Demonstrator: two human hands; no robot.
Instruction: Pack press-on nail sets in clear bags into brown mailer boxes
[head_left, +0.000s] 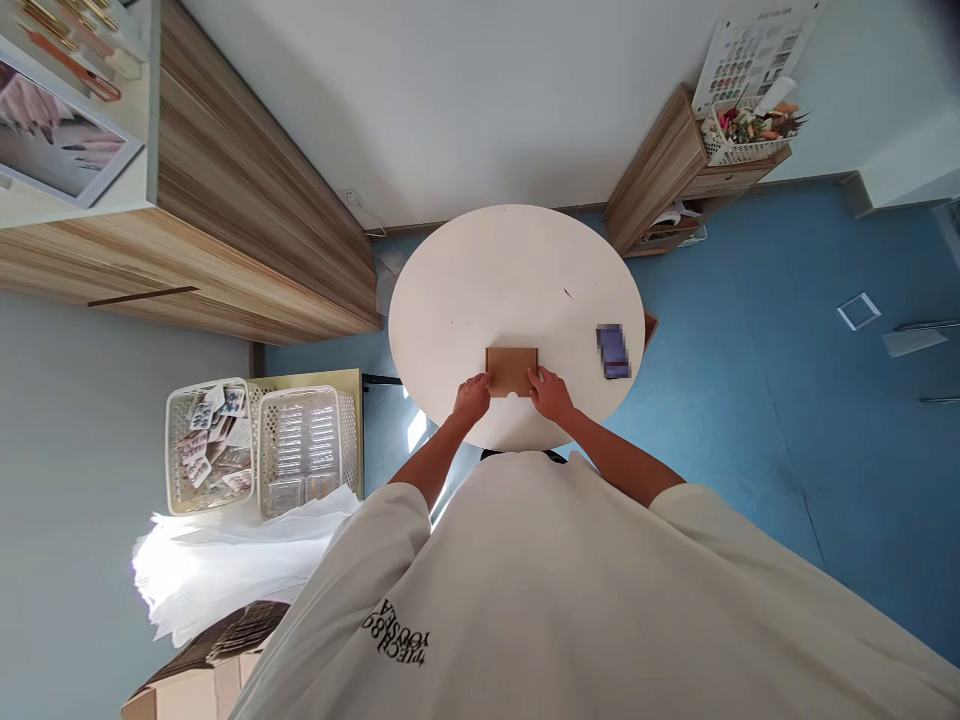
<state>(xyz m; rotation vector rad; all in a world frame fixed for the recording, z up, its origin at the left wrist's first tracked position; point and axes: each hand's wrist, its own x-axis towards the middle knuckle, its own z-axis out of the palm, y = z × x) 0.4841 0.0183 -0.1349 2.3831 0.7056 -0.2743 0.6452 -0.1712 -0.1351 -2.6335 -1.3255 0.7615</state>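
Note:
A small brown cardboard box lies flat on the round white table, near its front edge. Its lid looks closed, with a pale half-round notch at the near side. My left hand grips the box's left side with the fingers curled in. On the opposite side, my right hand holds the right edge, its thumb and fingertips against the cardboard. The undersides of the fingers are hidden. To the right on the tabletop lies a blurred purple phone-like item, apart from both hands.
Left of the table, white baskets hold small packets and clear plastic cases. A wooden cabinet stands at the back left. At the back right, a wooden shelf unit carries a basket of flowers.

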